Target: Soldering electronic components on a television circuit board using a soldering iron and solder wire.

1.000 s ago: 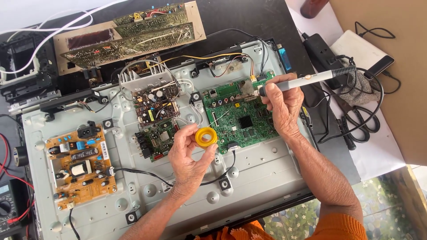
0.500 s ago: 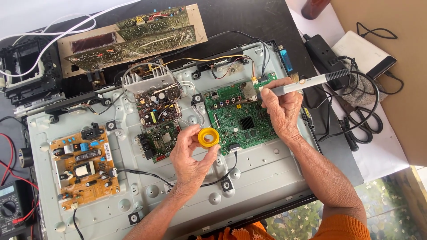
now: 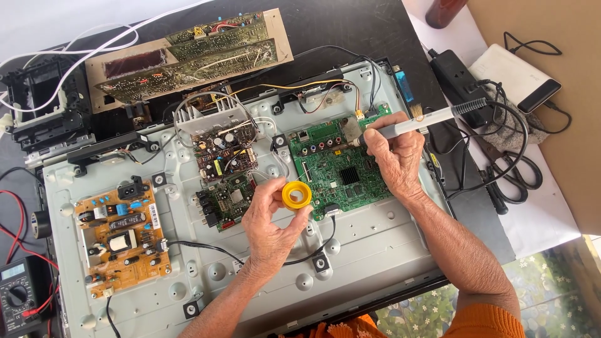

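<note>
On the grey metal panel, an orange circuit board lies at the left. The left hand pinches a round yellow spool. The right hand grips a grey soldering iron, its tip on the green circuit board.

Dark table under a grey metal panel.
Beside the panel lie an old circuit board, a power strip, a multimeter and scissors.
</note>
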